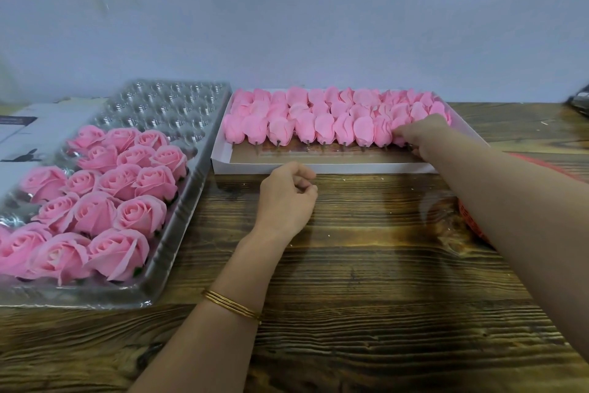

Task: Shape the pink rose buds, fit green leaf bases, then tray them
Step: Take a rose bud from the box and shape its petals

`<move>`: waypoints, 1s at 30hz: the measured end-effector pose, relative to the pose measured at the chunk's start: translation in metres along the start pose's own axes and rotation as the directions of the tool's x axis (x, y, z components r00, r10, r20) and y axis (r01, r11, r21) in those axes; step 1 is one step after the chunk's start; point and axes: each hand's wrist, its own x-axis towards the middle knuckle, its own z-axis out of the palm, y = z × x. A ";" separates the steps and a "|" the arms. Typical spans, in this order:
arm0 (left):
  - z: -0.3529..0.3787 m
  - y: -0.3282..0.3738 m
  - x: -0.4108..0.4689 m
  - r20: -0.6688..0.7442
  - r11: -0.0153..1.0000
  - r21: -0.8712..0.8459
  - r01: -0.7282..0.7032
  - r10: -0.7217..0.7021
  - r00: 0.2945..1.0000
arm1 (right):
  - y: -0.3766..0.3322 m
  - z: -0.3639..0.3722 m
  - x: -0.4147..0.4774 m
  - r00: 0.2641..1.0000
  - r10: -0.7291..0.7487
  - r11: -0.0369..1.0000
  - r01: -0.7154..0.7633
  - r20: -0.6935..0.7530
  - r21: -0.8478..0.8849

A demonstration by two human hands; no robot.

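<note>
A white box (318, 168) at the back of the table holds several rows of closed pink rose buds (322, 125) on short pins. My right hand (420, 134) reaches into the box's right end, its fingers closed around the rightmost bud of the front row (399, 137). My left hand (287, 195) rests loosely curled on the wood just in front of the box, nothing visible in it. On the left, a clear plastic tray (178, 201) with round cells holds several opened pink roses (127, 182); green bases peek out under a few.
The tray's far cells (172, 105) stand vacant. A white carton (38, 131) lies under the tray at the far left. A red object (471, 211) sits under my right forearm. A dark item (580, 102) is at the right edge. The wooden tabletop (350, 297) spreads in front.
</note>
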 end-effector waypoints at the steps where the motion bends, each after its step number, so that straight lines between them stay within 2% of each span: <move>1: 0.000 0.000 0.000 -0.001 1.000 0.002 -0.003 0.003 1.000 | 0.000 -0.001 -0.001 1.000 0.004 1.000 -0.004 0.002 0.017; 8: 0.002 -0.003 0.002 -0.035 1.000 0.005 -0.008 0.008 0.999 | -0.002 -0.014 -0.006 0.998 0.027 0.997 -0.030 0.052 0.066; 18: 0.002 -0.003 0.003 -0.030 1.000 0.016 -0.006 0.006 1.000 | -0.002 -0.023 -0.009 1.000 0.003 0.977 -0.006 0.010 0.212; 25: 0.000 -0.002 0.002 -0.021 1.000 -0.004 -0.001 0.001 1.000 | -0.012 -0.026 -0.021 0.992 -0.039 0.956 0.072 -0.118 0.284; 30: 0.000 -0.001 0.001 -0.030 1.000 -0.007 0.005 -0.006 1.000 | -0.019 -0.024 -0.046 0.978 -0.170 0.903 0.203 -0.119 0.378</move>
